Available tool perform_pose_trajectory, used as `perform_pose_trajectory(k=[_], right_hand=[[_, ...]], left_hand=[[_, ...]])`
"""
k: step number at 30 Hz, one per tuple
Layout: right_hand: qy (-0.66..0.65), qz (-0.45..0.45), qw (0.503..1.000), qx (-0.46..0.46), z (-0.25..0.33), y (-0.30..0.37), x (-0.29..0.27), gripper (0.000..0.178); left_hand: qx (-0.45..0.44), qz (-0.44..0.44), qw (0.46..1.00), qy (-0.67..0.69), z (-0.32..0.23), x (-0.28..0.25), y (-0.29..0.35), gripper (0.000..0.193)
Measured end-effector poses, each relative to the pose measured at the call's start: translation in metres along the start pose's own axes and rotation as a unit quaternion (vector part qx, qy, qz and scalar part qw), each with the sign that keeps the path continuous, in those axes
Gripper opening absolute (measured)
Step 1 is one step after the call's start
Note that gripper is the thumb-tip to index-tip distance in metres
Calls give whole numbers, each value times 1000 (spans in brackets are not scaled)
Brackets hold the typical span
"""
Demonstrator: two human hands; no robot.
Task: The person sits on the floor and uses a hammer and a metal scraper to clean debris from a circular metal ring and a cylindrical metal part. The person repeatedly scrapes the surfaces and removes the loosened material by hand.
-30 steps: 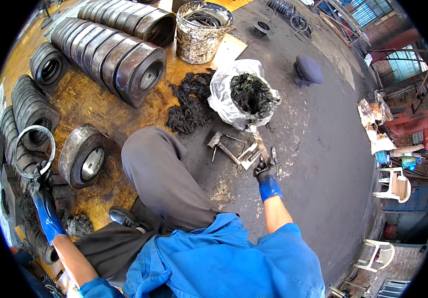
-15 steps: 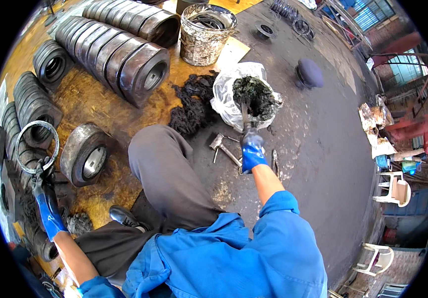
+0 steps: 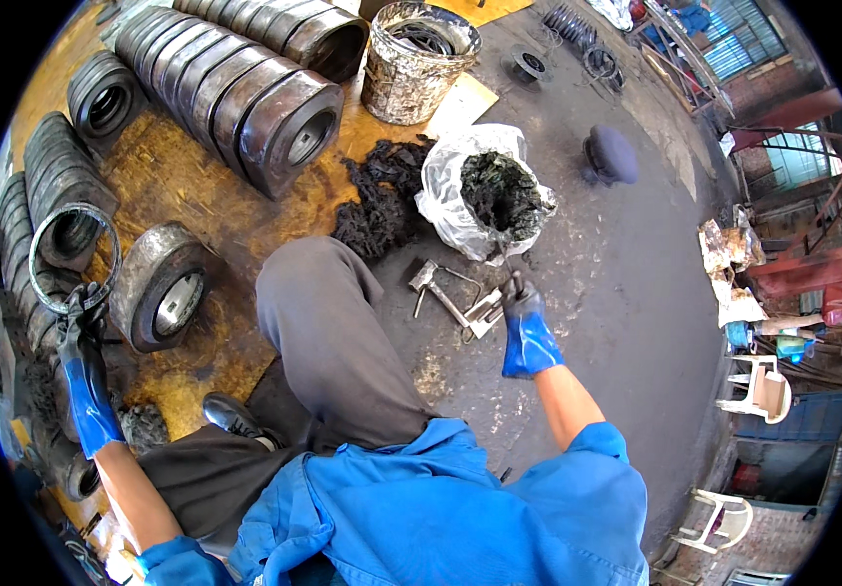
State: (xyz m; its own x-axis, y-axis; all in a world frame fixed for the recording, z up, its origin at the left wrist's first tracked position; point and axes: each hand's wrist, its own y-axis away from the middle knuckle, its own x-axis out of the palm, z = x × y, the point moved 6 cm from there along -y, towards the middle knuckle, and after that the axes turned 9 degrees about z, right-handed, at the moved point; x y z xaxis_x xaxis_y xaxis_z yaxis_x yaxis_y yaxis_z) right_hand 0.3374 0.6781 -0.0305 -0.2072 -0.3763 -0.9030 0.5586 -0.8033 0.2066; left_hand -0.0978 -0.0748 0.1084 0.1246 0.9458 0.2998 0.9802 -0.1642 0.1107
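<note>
At the left, my left hand (image 3: 81, 327), in a blue glove blackened at the fingers, is closed on the lower edge of a metal ring (image 3: 35, 269) held upright. A thick dark round metal part (image 3: 152, 278) with a silvery centre stands right of the ring. My right hand (image 3: 525, 317), gloved the same way, is just below an open white plastic bag (image 3: 441, 200) of black, greasy, fibrous stuff (image 3: 495, 190). Its fingers are pinched together; a thin dark strand shows between them and the bag, but what they hold is unclear. Beside that hand lie a hammer (image 3: 447, 301) and a flat metal tool (image 3: 484, 314).
Rows of dark ring-shaped metal parts (image 3: 231, 93) stand far left. A smeared bucket (image 3: 411, 83) is behind the bag, and a black fibrous heap (image 3: 377, 200) lies left of it. Farther right are a dark blue cap (image 3: 610, 156) and white chairs (image 3: 763, 391).
My right hand has drawn back out of the bag, toward me and slightly right. My left hand still holds the ring, nearly in place. The view has shifted a little.
</note>
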Motion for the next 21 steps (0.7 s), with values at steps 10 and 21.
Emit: perform_pose_trajectory(k=[10, 21], right_hand=[[-418, 178, 887, 86, 79, -69, -2, 44], [-198, 219, 948, 116, 77, -76, -57, 32]], left_hand=[[5, -4, 1000, 9, -5, 4, 12, 44], [2, -11, 1000, 21, -7, 6, 21, 46]])
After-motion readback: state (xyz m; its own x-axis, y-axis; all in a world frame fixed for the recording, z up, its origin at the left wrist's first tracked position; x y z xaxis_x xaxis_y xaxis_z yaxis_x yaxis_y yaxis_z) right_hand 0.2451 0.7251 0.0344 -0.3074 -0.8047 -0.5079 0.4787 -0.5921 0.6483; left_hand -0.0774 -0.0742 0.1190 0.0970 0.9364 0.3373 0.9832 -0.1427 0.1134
